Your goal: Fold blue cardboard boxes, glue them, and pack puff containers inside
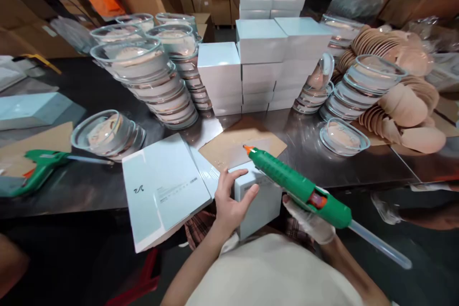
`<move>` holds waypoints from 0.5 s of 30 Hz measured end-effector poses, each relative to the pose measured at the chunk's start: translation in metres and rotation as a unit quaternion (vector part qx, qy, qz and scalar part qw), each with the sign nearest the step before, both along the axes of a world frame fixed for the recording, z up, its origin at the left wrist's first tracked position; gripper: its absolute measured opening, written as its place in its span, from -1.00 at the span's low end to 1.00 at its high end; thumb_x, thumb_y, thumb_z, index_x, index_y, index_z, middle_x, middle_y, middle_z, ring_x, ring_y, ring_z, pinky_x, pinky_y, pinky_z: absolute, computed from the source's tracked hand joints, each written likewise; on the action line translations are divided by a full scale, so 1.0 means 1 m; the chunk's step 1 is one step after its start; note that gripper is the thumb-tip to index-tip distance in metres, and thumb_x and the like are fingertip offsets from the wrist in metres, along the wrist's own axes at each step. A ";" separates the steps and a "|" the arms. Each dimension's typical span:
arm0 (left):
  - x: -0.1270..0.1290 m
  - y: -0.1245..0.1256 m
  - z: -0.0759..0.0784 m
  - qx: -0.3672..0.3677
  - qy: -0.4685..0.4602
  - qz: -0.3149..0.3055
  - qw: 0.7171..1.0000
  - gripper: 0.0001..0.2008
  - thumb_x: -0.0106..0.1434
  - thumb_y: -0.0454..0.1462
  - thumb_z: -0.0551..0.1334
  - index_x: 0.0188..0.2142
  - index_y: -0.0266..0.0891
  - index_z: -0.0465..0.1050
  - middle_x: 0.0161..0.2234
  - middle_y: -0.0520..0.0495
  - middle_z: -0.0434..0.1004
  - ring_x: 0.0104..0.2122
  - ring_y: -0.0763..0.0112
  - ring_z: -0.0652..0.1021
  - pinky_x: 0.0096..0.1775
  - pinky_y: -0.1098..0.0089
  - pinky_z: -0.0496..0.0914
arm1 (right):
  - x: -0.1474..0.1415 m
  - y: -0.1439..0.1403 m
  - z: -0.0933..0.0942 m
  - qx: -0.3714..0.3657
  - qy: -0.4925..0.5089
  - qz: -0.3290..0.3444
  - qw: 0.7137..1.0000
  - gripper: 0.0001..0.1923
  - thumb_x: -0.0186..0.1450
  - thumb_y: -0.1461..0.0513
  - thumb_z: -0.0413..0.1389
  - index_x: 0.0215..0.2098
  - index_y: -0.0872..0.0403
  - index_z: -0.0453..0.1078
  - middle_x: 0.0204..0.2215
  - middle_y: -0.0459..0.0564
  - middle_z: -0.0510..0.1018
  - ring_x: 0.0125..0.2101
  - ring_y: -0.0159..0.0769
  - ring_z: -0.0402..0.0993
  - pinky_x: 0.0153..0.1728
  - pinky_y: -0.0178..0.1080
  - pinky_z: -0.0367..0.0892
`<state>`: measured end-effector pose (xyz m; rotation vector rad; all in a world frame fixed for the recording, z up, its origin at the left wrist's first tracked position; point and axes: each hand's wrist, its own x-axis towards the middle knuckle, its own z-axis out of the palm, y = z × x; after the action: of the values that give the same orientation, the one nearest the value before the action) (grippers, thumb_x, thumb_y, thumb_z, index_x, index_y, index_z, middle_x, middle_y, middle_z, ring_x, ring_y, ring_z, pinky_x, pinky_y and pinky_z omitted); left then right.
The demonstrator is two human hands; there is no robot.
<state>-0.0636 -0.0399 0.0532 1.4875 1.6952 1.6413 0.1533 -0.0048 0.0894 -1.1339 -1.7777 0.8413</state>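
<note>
Small white box [260, 201] sits at the near edge of the table [304, 138], just in front of the person. At far left lies a second green glue gun [36, 167], beside a clear dish [107, 135]; flat box sheets [161, 191] lie just left of the small box. Left hand [229, 203] rests open on the box, fingers spread across its top and side. Keep this hand pressing flat so the box cannot shift. Right hand [311, 222], gloved, grips the green glue gun [301, 189], nozzle angled over the brown card [240, 146]. Keep the hot tip clear of the bare fingers. Stacked white boxes [265, 64] stand behind.
</note>
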 end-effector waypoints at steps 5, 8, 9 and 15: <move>0.004 0.001 0.003 0.042 0.022 -0.007 0.999 -0.72 0.32 -0.09 0.39 -0.04 -0.11 0.55 -0.04 -0.12 0.61 0.13 0.06 0.54 0.18 0.09 0.41 | -0.018 0.001 0.005 0.206 -0.119 0.025 0.971 -0.86 0.32 0.15 0.26 -0.23 0.05 0.52 -0.38 -0.02 0.66 -0.41 -0.24 0.63 -0.36 -0.25 0.51; 0.004 0.000 0.004 0.045 0.028 -0.002 0.999 -0.73 0.32 -0.07 0.39 -0.05 -0.10 0.56 -0.08 -0.10 0.61 0.09 0.09 0.55 0.21 0.08 0.39 | -0.026 0.004 0.003 0.278 -0.162 -0.008 0.947 -0.84 0.36 0.13 0.22 -0.22 0.07 0.49 -0.41 -0.01 0.65 -0.42 -0.23 0.64 -0.37 -0.26 0.49; 0.003 -0.001 0.004 0.041 0.025 -0.002 0.999 -0.73 0.32 -0.07 0.40 -0.05 -0.10 0.57 -0.08 -0.09 0.61 0.08 0.10 0.55 0.21 0.09 0.39 | -0.027 0.005 0.002 0.287 -0.172 -0.021 0.942 -0.83 0.37 0.12 0.21 -0.24 0.07 0.49 -0.42 -0.02 0.64 -0.44 -0.23 0.62 -0.39 -0.26 0.47; -0.001 -0.006 0.002 -0.004 -0.003 0.000 1.000 -0.71 0.32 -0.06 0.42 -0.02 -0.06 0.59 -0.02 -0.09 0.59 0.10 0.12 0.54 0.18 0.16 0.40 | 0.005 0.013 -0.022 0.152 -0.165 -0.112 0.968 -0.79 0.32 0.06 0.21 -0.35 0.02 0.48 -0.45 -0.03 0.62 -0.44 -0.24 0.56 -0.36 -0.24 0.45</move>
<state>-0.0642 -0.0454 0.0554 1.4776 1.6973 1.6366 0.1579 0.0083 0.0677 -1.2901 -1.9174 0.2421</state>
